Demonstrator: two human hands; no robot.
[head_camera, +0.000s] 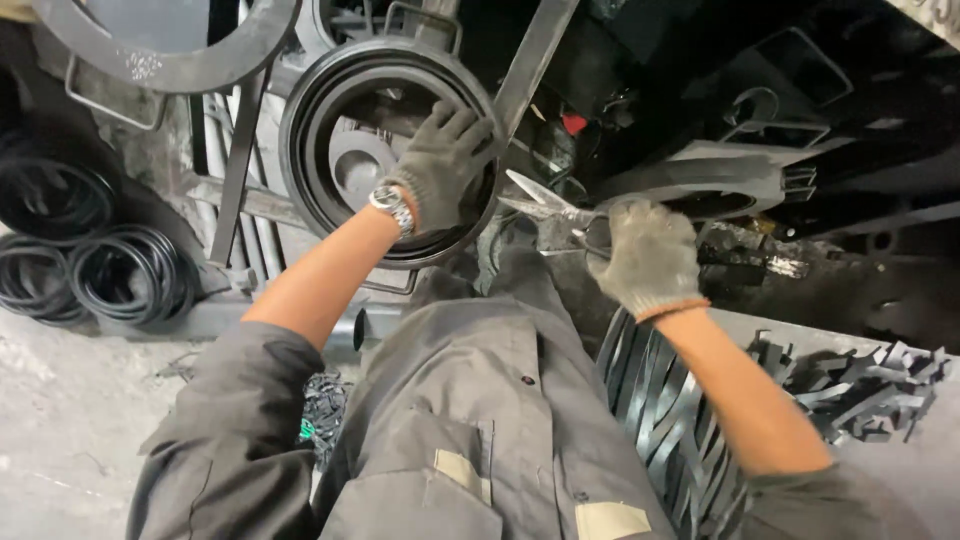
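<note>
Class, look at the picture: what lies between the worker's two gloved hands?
In the head view, the open blades of the scissors span the gap from the right hand toward the left hand on the round ring.

Grimy concrete floor (60, 420) — dim light; black rubber ring coils (95, 265) lie at left.

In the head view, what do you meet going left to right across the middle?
Rubber ring coils → wristwatch → left hand on the round frame → scissors → right hand → cut black strips.
</note>
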